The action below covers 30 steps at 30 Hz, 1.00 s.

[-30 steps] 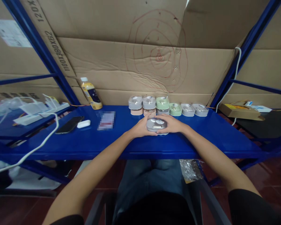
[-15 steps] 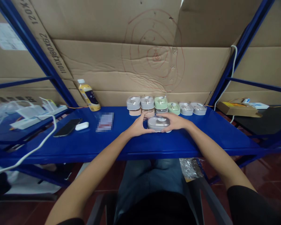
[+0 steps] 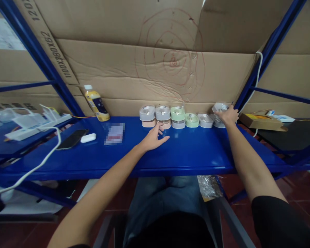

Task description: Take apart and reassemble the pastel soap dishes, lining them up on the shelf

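Observation:
At the right end of a row of small oval lidded boxes, my right hand (image 3: 228, 115) grips a grey oval box with a clear lid (image 3: 220, 107). That box is over another grey box (image 3: 218, 121), and whether it rests there I cannot tell. My left hand (image 3: 154, 137) is empty, fingers apart, just above the shelf in front of the left stacks. Those stacks include a grey box (image 3: 147, 113) on a pink box (image 3: 149, 123) and a green box (image 3: 177, 113) on a grey one. A single green box (image 3: 192, 120) and a grey box (image 3: 205, 120) stand between.
The blue shelf (image 3: 196, 151) is backed by a cardboard wall (image 3: 105, 69). To the left are a yellow bottle (image 3: 97, 104), a blurred-out packet (image 3: 114, 134), a white earphone case (image 3: 88, 138), a black phone (image 3: 72, 139) and a power strip (image 3: 38, 127). Blue posts frame both sides.
My right hand has carried the grey box from the middle of the shelf to above the rightmost box. My left hand has let go and stayed near the middle.

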Motion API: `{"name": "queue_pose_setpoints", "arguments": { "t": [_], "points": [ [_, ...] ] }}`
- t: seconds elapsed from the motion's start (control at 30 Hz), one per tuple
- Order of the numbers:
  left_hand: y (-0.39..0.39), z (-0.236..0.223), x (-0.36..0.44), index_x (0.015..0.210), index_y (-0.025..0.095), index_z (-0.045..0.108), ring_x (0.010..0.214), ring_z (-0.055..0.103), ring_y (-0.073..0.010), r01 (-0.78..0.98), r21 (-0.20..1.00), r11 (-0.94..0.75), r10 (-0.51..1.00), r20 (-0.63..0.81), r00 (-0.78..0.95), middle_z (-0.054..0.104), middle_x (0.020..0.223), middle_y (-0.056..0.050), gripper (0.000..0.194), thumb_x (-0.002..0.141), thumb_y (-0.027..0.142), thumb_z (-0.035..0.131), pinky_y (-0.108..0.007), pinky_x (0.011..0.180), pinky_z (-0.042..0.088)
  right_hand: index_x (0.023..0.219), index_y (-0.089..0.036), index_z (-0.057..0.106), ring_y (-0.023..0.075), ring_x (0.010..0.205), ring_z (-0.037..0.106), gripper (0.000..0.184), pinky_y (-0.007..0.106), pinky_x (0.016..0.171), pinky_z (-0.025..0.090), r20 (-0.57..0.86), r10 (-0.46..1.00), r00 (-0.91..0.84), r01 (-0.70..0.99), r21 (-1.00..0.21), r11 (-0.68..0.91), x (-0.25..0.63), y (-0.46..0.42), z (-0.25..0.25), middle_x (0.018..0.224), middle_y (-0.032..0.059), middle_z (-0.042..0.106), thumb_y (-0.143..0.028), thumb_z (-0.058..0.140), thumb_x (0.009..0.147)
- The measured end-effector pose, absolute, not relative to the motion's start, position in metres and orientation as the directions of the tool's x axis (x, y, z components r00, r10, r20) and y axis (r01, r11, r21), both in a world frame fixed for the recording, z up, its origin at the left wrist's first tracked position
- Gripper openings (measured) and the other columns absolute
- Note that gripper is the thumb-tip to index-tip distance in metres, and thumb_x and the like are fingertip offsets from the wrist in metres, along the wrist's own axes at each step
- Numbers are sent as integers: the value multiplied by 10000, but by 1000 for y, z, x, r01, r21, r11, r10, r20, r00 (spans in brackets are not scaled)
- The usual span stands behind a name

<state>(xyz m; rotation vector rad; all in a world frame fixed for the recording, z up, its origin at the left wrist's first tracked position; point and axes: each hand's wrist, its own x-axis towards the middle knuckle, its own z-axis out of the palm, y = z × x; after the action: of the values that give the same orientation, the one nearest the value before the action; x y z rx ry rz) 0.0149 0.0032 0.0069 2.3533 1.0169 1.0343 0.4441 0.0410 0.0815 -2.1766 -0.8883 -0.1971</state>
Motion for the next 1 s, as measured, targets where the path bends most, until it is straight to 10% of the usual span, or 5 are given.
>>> {"name": "queue_pose_setpoints", "arguments": {
  "t": [0.37, 0.5, 0.67, 0.8, 1.0],
  "points": [
    [5, 6, 13, 1441, 223, 422, 990, 662, -236, 477, 575, -665, 746, 478, 463, 641, 1182, -106, 686, 885, 503, 713, -398, 814, 565, 1456, -30, 454, 497, 1327, 503, 983, 630, 1094, 365, 486, 528, 697, 716, -517, -469, 443, 42, 72, 1400, 358, 529, -644, 782, 762],
    [6, 6, 13, 1443, 214, 433, 985, 660, -238, 486, 572, -660, 750, 466, 469, 645, 1185, -113, 695, 883, 516, 715, -406, 826, 559, 1444, -22, 475, 463, 1394, 433, 743, 601, 1134, 336, 692, 635, 344, 939, -272, -211, 412, 35, 72, 1495, 344, 464, -562, 572, 943],
    [6, 7, 12, 1412, 200, 467, 963, 658, -229, 491, 558, -669, 743, 479, 467, 651, 1177, -110, 662, 887, 523, 707, -414, 838, 564, 1545, -111, 436, 429, 1526, 338, 788, 555, 1223, 310, 407, 888, -211, 975, 20, 223, 350, 39, 52, 1673, 244, 338, -594, 589, 942],
    [7, 6, 12, 1391, 212, 484, 979, 668, -231, 491, 564, -664, 747, 480, 459, 652, 1185, -105, 637, 884, 527, 707, -412, 846, 567, 1549, -133, 426, 456, 1549, 301, 853, 594, 1239, 292, 245, 938, -246, 969, 38, 245, 326, 30, 43, 1668, 237, 354, -577, 696, 872],
    [8, 5, 13, 1386, 204, 484, 969, 665, -236, 498, 550, -671, 742, 486, 462, 661, 1186, -112, 631, 888, 523, 703, -426, 853, 573, 1252, -181, 657, 480, 1294, 563, 648, 662, 1073, 448, 370, 915, -163, 980, -49, 194, 320, -8, 58, 1334, 240, 638, -718, 587, 897]
  ]
}}
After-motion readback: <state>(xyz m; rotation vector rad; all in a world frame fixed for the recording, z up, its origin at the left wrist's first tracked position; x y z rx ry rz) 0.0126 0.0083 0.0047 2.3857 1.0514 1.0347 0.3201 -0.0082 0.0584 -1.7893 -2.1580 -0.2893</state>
